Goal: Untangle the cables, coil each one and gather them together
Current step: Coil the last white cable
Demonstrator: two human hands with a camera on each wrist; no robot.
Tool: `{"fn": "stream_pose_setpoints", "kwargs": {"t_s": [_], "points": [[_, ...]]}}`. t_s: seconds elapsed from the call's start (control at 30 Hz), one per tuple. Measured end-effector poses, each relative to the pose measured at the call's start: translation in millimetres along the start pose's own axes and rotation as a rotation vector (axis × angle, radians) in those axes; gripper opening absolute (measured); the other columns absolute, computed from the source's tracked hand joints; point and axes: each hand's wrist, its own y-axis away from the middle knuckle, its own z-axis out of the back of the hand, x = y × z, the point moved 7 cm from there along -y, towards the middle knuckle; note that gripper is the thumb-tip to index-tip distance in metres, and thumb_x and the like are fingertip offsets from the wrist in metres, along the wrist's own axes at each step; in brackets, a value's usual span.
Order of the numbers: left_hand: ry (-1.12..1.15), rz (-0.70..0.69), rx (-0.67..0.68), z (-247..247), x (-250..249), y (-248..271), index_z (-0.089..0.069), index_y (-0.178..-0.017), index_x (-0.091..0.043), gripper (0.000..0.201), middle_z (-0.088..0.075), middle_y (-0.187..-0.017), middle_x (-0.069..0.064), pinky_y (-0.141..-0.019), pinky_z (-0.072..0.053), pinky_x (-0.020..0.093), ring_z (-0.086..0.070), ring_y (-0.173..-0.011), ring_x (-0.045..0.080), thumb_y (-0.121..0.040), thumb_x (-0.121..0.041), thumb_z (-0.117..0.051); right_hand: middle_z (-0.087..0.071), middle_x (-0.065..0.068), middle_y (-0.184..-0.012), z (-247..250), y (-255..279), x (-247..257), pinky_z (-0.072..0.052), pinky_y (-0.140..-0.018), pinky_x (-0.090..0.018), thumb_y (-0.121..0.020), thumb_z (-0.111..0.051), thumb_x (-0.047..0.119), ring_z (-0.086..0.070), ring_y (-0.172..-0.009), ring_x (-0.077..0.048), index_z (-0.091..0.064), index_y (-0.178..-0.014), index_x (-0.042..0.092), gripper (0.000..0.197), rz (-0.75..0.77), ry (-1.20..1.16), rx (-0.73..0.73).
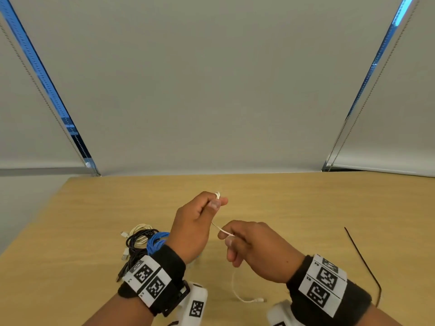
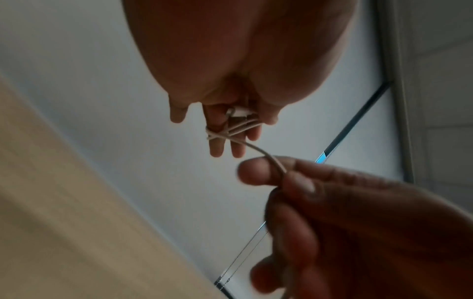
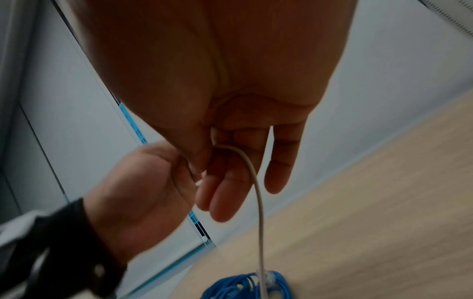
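- Pale roller blinds fill the background behind a light wooden worktop.
- Left hand is raised above the worktop, its thumb and forefinger pinched on turns of a thin white cable; the left wrist view shows those turns crossing around two fingers, with the plug tucked against the palm.
- Right hand sits just beside it, thumb and forefinger clamped on the cable's running part while its other fingers hang loosely curled.
- Already coiled cables, blue, black and cream, lie bunched together on the worktop by the left wrist.
- A black strip, perhaps a cable tie, lies well apart to the right.
- The white cable's loose tail trails on the worktop near the body.
- To wind well, I would keep light tension from the right hand, lay each turn beside the last rather than crossing it, and let the tail slide freely so it does not kink or snag.
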Motion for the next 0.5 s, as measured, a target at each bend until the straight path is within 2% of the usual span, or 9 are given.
{"fn": "stream_pose_setpoints", "kwargs": {"t_s": [0.03,0.1,0.17,0.23,0.3,0.4,0.5], "points": [[-0.073,-0.016,0.009,-1.5,0.6,2.4,-0.070,-0.097,-0.025,0.022,-0.075,-0.108,-0.019,-0.094,-0.050,0.025,-0.065,-0.109,-0.002,-0.105,-0.023,-0.049,-0.074,0.006,-0.078,7.1,0.5,3.2,-0.055,-0.070,-0.023,-0.103,-0.049,0.030,-0.070,-0.065,-0.005,-0.065,-0.095,0.026,0.018,0.005,0.015,-0.026],[-0.137,-0.016,0.038,-5.9,4.1,6.2,-0.072,-0.093,-0.031,0.024,-0.075,-0.098,-0.017,-0.089,-0.051,0.033,-0.067,-0.099,0.003,-0.104,-0.024,-0.052,-0.074,0.007,-0.076,23.4,-0.5,7.1,-0.056,-0.067,-0.024,-0.101,-0.054,0.032,-0.070,-0.063,-0.004,-0.066,-0.087,0.027,0.019,0.002,0.053,-0.094],[-0.100,0.007,0.101,-13.9,6.6,10.7,-0.070,-0.087,-0.029,0.026,-0.075,-0.087,-0.011,-0.086,-0.053,0.042,-0.069,-0.089,0.011,-0.104,-0.026,-0.051,-0.073,0.007,-0.072,39.2,-1.2,8.8,-0.058,-0.065,-0.026,-0.098,-0.060,0.032,-0.070,-0.062,-0.004,-0.068,-0.086,0.028,0.014,-0.003,0.068,-0.174],[-0.003,0.055,0.174,-22.7,8.8,18.1,-0.070,-0.087,-0.025,0.027,-0.077,-0.082,-0.002,-0.092,-0.052,0.046,-0.070,-0.090,0.015,-0.101,-0.032,-0.048,-0.073,0.008,-0.072,49.5,0.1,10.7,-0.058,-0.064,-0.028,-0.094,-0.065,0.031,-0.070,-0.062,-0.003,-0.068,-0.086,0.028,0.009,0.022,0.087,-0.235],[0.127,0.094,0.225,-27.8,9.2,21.3,-0.072,-0.089,-0.019,0.029,-0.078,-0.081,0.006,-0.098,-0.051,0.043,-0.072,-0.098,0.019,-0.098,-0.033,-0.048,-0.073,0.011,-0.077,54.7,-1.6,12.4,-0.056,-0.064,-0.025,-0.092,-0.069,0.030,-0.069,-0.064,-0.004,-0.069,-0.086,0.029,0.006,0.062,0.088,-0.249],[0.326,0.128,0.278,-28.8,9.1,30.0,-0.074,-0.095,-0.011,0.030,-0.076,-0.083,0.011,-0.094,-0.050,0.031,-0.073,-0.102,0.027,-0.098,-0.033,-0.054,-0.071,0.011,-0.086,52.7,-1.0,8.9,-0.056,-0.065,-0.028,-0.093,-0.070,0.023,-0.067,-0.067,-0.009,-0.072,-0.092,0.026,0.004,0.088,-0.096,-0.230],[0.455,0.143,0.308,-25.5,9.5,33.1,-0.073,-0.099,-0.002,0.034,-0.073,-0.084,0.013,-0.096,-0.051,0.040,-0.073,-0.099,0.036,-0.092,-0.034,-0.063,-0.071,0.006,-0.084,45.9,0.7,4.1,-0.053,-0.056,-0.027,-0.099,-0.062,0.017,-0.061,-0.058,-0.011,-0.073,-0.097,0.021,0.012,0.083,-0.267,-0.179]]}}
